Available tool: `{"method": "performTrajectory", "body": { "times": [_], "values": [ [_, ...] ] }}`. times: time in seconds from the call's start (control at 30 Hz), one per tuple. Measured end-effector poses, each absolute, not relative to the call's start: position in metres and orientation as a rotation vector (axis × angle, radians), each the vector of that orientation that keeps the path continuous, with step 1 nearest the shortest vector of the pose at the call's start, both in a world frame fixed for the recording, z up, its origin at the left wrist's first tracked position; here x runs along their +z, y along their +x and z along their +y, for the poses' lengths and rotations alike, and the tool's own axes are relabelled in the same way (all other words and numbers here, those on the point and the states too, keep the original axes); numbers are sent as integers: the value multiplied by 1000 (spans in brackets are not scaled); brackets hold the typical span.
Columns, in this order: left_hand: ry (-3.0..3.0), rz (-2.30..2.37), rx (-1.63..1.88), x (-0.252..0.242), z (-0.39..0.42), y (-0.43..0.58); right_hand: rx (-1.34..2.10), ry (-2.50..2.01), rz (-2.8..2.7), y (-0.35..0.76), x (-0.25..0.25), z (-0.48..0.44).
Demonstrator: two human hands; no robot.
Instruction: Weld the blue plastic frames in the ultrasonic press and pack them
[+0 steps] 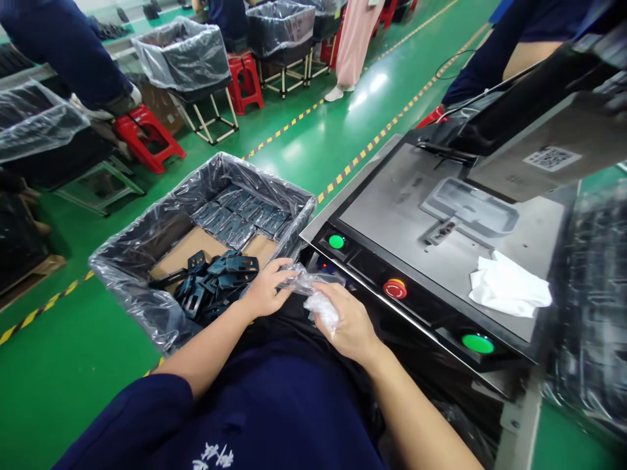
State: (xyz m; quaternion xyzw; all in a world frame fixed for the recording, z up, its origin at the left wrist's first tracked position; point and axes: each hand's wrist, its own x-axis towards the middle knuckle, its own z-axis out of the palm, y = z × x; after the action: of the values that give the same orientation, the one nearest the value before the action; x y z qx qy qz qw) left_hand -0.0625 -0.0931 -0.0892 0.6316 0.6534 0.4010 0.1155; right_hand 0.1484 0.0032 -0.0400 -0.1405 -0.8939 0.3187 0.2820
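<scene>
My left hand (267, 290) and my right hand (343, 320) are close together above the front edge of a machine, both gripping a crumpled clear plastic bag (306, 284). More of the bag bunches up white inside my right fist. Just left of my left hand, dark moulded parts (215, 284) lie piled in a plastic-lined box (142, 261). Flat dark packets (240, 215) sit at the box's far side on cardboard (183, 251).
The machine's steel plate (392, 202) has a shaped recess (470, 209) and a white cloth (509, 287). Green buttons (336, 241) and a red stop button (394, 288) line its front. Co-workers, red stools (245, 81) and lined bins stand beyond on the green floor (73, 391).
</scene>
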Motion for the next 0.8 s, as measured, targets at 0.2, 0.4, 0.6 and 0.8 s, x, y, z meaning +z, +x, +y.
{"method": "performTrajectory", "body": {
  "times": [0.2,0.4,0.6,0.8],
  "values": [
    [1591,1950,1355,-41,-95,-58,586,-326,-2576,148,-43,6],
    [1566,1951,992,-33,-83,-39,509,-323,-2729,140,-38,3],
    [1482,2157,1230,-54,-80,-36,547,-570,-2832,140,-47,0],
    [1469,2218,1259,-61,-81,-34,966,-381,-2444,144,-45,-6]
  ]
}}
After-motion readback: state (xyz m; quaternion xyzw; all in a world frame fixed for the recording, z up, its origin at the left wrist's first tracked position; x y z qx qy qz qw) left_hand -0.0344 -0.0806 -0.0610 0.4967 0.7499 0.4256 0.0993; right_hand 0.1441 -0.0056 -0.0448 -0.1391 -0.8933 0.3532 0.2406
